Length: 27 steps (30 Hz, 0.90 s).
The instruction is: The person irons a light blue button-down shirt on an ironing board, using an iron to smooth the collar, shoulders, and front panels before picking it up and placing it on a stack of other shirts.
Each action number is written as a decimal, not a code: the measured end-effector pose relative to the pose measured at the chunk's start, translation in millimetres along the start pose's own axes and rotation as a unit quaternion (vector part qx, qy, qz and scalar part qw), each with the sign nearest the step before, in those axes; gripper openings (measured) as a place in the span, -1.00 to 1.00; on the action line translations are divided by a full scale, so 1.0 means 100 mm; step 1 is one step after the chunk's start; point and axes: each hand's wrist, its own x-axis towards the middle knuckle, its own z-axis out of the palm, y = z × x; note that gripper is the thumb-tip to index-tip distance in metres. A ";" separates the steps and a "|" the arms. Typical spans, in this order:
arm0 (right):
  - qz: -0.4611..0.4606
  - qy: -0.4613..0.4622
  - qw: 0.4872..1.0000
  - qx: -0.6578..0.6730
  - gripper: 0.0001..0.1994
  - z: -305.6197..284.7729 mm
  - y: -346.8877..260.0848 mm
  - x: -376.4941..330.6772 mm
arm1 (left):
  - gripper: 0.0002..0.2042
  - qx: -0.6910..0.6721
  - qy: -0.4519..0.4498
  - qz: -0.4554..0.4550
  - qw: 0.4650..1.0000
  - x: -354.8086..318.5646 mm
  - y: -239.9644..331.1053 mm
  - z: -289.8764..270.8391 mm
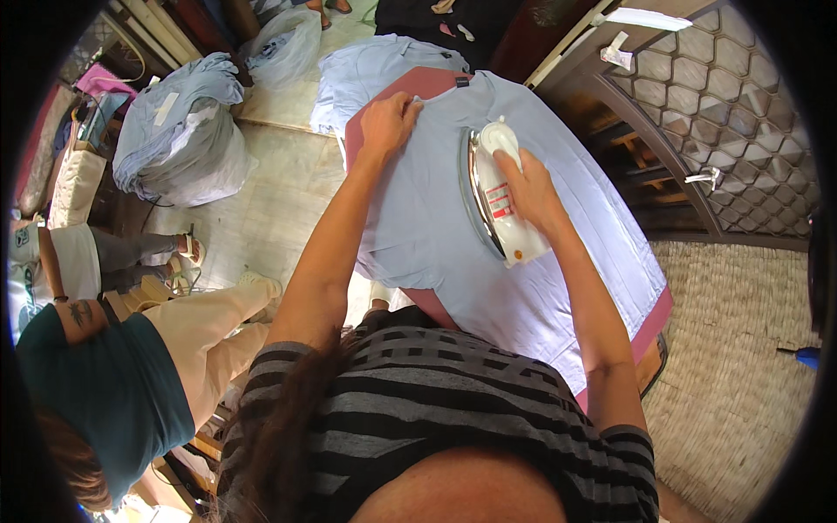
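Note:
A light blue shirt (418, 205) lies spread over a dark red ironing board (355, 132), its dark neck label at the far end. My right hand (530, 187) is wrapped round the handle of a white iron (523, 240) with a shiny metal edge. The iron rests on the middle of the shirt, its long side running near to far. At the far left edge of the shirt, my left hand (388, 124) has its fingers curled and pinches the cloth near the neck.
More light blue clothes (349, 74) are heaped beyond the board. A large bundle of clothes (179, 131) stands on the floor at left. Two people are nearby at left, one in a dark green top (105, 388). A metal lattice gate (715, 113) stands close on the right.

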 end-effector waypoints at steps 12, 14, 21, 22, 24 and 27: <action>-0.137 -0.057 0.980 -0.133 -0.48 0.11 -0.37 0.49 | -0.68 0.062 -0.079 -0.110 0.989 -0.72 0.06 -0.48; -0.151 -0.065 0.975 -0.150 -0.46 0.15 -0.45 0.61 | -0.67 0.099 -0.051 -0.119 0.987 -0.92 0.01 -0.55; -0.172 -0.046 0.977 -0.114 -0.44 0.37 -0.61 1.08 | -0.69 0.142 0.053 -0.113 0.982 -1.03 -0.05 -0.41; -0.167 -0.049 0.979 -0.110 -0.44 0.38 -0.59 1.07 | -0.69 0.141 0.052 -0.111 0.982 -1.03 -0.07 -0.39; -0.158 -0.057 0.980 -0.103 -0.44 0.40 -0.55 0.92 | -0.69 0.136 0.057 -0.113 0.983 -1.05 -0.07 -0.42; -0.160 -0.101 0.977 -0.097 -0.45 0.31 -0.51 0.55 | -0.68 0.129 0.058 -0.122 0.982 -1.06 -0.04 -0.48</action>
